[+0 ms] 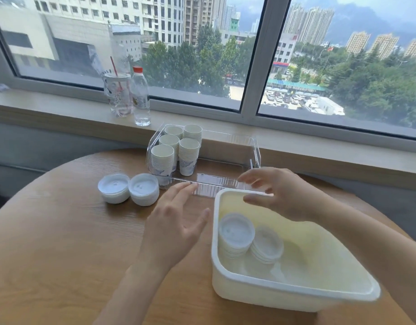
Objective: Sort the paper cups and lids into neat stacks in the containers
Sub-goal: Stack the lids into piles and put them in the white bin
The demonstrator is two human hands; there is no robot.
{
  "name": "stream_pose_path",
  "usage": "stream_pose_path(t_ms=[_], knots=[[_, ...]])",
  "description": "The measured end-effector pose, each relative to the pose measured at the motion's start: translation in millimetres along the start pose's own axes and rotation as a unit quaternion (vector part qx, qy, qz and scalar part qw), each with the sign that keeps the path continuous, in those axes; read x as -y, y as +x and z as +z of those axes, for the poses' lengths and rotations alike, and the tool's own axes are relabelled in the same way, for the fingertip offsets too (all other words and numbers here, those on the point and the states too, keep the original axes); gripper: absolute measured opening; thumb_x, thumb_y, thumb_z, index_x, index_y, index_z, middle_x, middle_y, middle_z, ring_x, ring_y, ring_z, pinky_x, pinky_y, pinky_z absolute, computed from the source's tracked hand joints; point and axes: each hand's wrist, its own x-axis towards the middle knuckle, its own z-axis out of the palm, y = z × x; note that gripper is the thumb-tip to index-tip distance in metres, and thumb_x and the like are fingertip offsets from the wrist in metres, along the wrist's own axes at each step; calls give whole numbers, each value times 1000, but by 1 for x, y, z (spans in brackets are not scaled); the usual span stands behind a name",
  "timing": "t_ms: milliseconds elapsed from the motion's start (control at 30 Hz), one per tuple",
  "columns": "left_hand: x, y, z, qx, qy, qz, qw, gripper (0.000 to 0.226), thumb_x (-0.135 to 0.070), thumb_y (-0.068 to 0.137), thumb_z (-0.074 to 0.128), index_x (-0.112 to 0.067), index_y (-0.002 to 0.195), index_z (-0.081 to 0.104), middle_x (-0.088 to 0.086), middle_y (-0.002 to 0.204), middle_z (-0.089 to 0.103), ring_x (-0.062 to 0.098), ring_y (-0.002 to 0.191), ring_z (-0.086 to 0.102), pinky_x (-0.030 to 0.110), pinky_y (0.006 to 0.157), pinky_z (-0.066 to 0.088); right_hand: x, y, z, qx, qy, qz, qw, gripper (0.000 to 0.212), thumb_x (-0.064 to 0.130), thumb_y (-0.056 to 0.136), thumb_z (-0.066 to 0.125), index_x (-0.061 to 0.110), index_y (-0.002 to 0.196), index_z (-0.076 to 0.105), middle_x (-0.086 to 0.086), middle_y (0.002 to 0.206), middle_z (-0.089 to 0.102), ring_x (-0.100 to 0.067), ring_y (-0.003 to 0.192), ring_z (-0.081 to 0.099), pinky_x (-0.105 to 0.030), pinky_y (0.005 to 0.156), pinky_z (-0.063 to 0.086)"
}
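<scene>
Head view: I see both hands empty, left hand (176, 221) and right hand (279, 193) with grip wide, fingers spread over the counter (61, 242). Two lid stacks (129, 188) wait left of the clear tray (255, 146); two more sit in the white tub (296, 287). I judge lids light, thin, slippery; I'd grip a stack around its sides, low.

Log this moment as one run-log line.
left hand open, empty | right hand open over white bin | lid stacks on table
</scene>
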Motion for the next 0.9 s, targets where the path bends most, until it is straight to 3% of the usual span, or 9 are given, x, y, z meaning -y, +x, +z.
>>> stream_pose_path(t_ms=[100, 233, 367, 500, 733, 900], knots=[[35, 3, -9, -36, 12, -63, 997, 57, -41, 92, 76, -23, 144, 62, -10, 142, 59, 12, 133, 55, 33, 109, 47, 29, 34, 10, 11, 8, -47, 999, 45, 48, 93, 74, 39, 136, 62, 17, 128, 66, -3, 112, 64, -32, 103, 53], [84, 2, -9, -70, 29, -158, 985, 61, -40, 90, 78, -22, 145, 58, -8, 135, 61, 15, 125, 60, 29, 94, 48, 63, 82, 42, 61, 24, -86, 994, 49, 43, 95, 74, 36, 141, 60, 11, 133, 66, -7, 116, 63, -35, 106, 52], [120, 4, -2, -63, 26, -211, 975, 76, -41, 90, 78, -21, 155, 46, 1, 144, 57, 19, 129, 58, 40, 101, 52, 84, 127, 72, 123, 17, -92, 988, 54, 38, 97, 72, 35, 147, 54, 5, 141, 63, -11, 124, 60, -30, 108, 47], [140, 9, 4, -74, 13, -235, 969, 89, -42, 87, 80, -24, 161, 32, 1, 150, 54, 21, 134, 56, 42, 105, 51, 96, 166, 96, 169, 15, -74, 983, 55, 36, 101, 67, 34, 153, 49, 1, 149, 56, -16, 126, 60, -24, 105, 43], [154, 23, 15, -89, 27, -231, 968, 109, -44, 84, 84, -18, 167, 18, 5, 155, 53, 24, 140, 52, 44, 112, 44, 99, 201, 126, 199, 41, -59, 977, 60, 31, 104, 63, 30, 159, 41, 5, 162, 45, -16, 139, 53, -25, 113, 40], [159, 28, 22, -103, 43, -220, 969, 113, -49, 80, 86, -17, 166, 20, 6, 155, 51, 28, 139, 51, 43, 111, 43, 95, 206, 134, 182, 55, -52, 980, 54, 27, 105, 61, 24, 157, 45, 4, 139, 65, -11, 114, 61, -23, 99, 45]])
